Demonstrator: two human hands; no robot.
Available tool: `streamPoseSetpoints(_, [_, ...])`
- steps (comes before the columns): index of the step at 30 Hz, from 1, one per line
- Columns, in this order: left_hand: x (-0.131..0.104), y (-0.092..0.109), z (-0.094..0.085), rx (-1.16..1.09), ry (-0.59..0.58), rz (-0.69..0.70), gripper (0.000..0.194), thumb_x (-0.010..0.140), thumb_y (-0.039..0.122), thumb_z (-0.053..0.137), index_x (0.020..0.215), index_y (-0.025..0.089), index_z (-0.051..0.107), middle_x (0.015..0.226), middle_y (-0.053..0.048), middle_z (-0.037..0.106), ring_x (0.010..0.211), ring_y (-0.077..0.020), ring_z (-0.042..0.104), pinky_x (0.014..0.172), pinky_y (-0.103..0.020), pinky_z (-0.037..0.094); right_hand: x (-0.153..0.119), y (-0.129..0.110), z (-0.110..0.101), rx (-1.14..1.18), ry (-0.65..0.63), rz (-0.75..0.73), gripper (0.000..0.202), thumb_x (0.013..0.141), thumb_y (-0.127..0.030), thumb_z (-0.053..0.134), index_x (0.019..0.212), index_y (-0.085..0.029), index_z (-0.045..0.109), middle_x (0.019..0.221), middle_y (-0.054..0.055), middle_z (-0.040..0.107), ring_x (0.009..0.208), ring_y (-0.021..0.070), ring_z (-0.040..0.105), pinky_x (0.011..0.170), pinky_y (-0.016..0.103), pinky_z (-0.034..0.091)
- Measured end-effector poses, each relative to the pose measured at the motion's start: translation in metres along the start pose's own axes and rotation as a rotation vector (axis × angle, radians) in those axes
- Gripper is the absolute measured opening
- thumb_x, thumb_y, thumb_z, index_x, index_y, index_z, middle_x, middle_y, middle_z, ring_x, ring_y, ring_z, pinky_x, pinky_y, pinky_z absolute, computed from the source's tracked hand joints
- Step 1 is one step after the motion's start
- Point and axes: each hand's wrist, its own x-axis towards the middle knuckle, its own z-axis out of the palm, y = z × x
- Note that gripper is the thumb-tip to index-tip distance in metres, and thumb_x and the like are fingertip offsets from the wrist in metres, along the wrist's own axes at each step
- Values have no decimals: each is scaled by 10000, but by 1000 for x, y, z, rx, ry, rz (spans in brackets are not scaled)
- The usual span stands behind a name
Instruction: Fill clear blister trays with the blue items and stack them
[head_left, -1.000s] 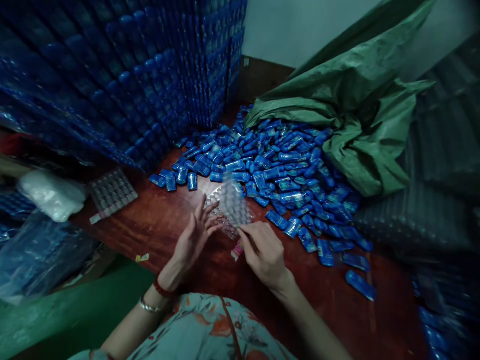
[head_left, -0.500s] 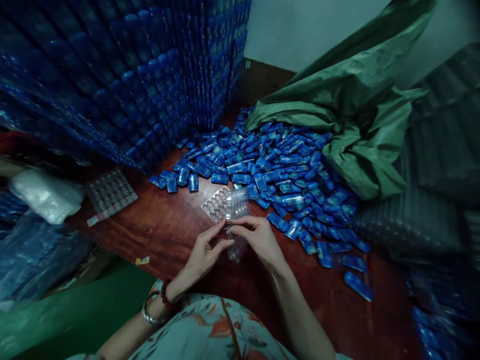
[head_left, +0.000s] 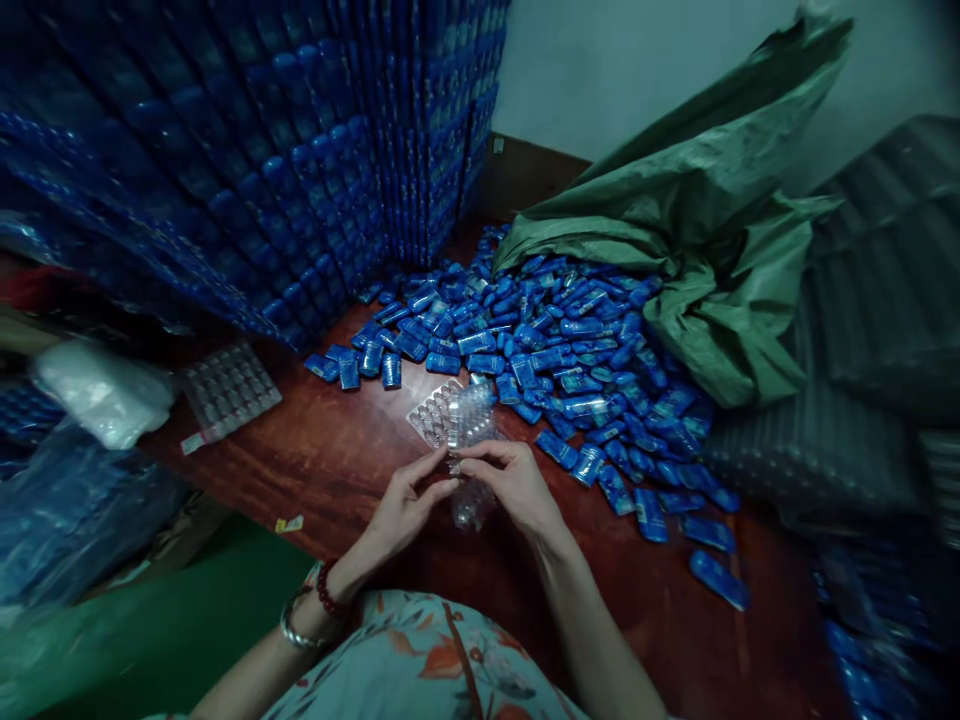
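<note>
Pinching a clear tray (head_left: 475,418) toward the table (head_left: 337,450)'s near edge, left hand (head_left: 401,505) and right hand (head_left: 517,485) are possibly risking cracks by overbending.

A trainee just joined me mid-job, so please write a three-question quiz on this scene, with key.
1. True or false: the green sheeting overlaps part of the pile of blue packets.
2. Where is the silver bangle? A) right wrist; B) left wrist; C) neither.
3. Fill in: the right hand pinches a dimpled plastic sheet that is ____ (clear or opaque).

Key: 1 true; 2 B; 3 clear.
</note>
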Motion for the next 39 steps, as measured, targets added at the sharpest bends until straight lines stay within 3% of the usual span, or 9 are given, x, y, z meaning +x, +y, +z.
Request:
streamPoseSetpoints(5, [-5, -6, 0, 119, -58, 105, 511, 872, 351, 496, 1338, 147, 447, 1277, -85, 575, 1178, -220, 534, 1021, -383, 410, 1, 4, 7, 38, 29, 5, 108, 609, -231, 715, 708, -193, 732, 658, 3, 709, 596, 141, 633, 616, 265, 503])
streamPoseSetpoints(12, [-9, -5, 0, 146, -54, 138, 547, 910, 335, 420, 1413, 148, 316, 1334, -93, 524, 1198, -195, 509, 1012, -334, 409, -1, 4, 12, -52, 35, -89, 130, 659, -230, 683, 772, -189, 733, 715, 10, 721, 658, 151, 649, 666, 270, 511])
streamPoseSetpoints(18, [-7, -7, -6, 211, -101, 142, 800, 821, 178, 496, 1466, 165, 24, 1144, -73, 621, 851, -112, 608, 802, -246, 505, -8, 12, 20, -317, 43, -254, 171, 755, -212, 594, 876, -189, 712, 844, 28, 730, 762, 164, 665, 732, 279, 519])
streamPoseSetpoints(20, [-5, -11, -6, 205, -67, 136, 831, 797, 174, 511, 1469, 177, 21, 1122, -74, 615, 844, -124, 603, 794, -257, 509, -11, 15, 27, -446, 45, -347, 218, 765, -177, 555, 933, -193, 693, 872, 34, 722, 777, 163, 661, 737, 278, 516])
streamPoseSetpoints(24, [-1, -22, -13, 163, 100, 138, 773, 774, 243, 542, 1454, 153, 187, 1223, -129, 555, 973, -186, 591, 838, -293, 508, -19, 14, 37, -628, 82, -539, 305, 722, -101, 493, 962, -190, 659, 875, 46, 692, 814, 170, 640, 741, 271, 505])
streamPoseSetpoints(27, [-1, -29, -39, 36, 224, 74, 781, 782, 289, 530, 1457, 164, 158, 1189, -129, 584, 801, -146, 618, 694, -268, 539, -22, 6, 28, -625, 174, -551, 252, 739, -117, 480, 913, -195, 644, 826, 33, 666, 765, 160, 620, 694, 257, 496])
streamPoseSetpoints(30, [-8, -33, -78, -88, 400, -21, 779, 808, 309, 520, 1462, 221, 106, 1165, -106, 610, 656, -90, 597, 615, -225, 524, -19, 2, 7, -498, 296, -491, 154, 795, -214, 515, 895, -195, 631, 806, 27, 650, 723, 153, 604, 655, 251, 491])
streamPoseSetpoints(36, [-10, -39, -157, -163, 985, 45, 645, 843, 349, 490, 1426, 209, 254, 1298, -118, 519, 924, -125, 621, 781, -226, 515, -11, 16, -12, -429, 419, -515, 184, 837, -314, 556, 952, -184, 618, 897, 62, 637, 825, 180, 594, 756, 311, 488])
streamPoseSetpoints(39, [6, -39, -188, -102, 1131, 130, 644, 840, 315, 467, 1425, 167, 239, 1253, -129, 545, 971, -152, 611, 859, -282, 496, -13, 22, -7, -576, 402, -687, 141, 854, -243, 543, 957, -197, 626, 897, 59, 620, 839, 177, 581, 760, 317, 475])
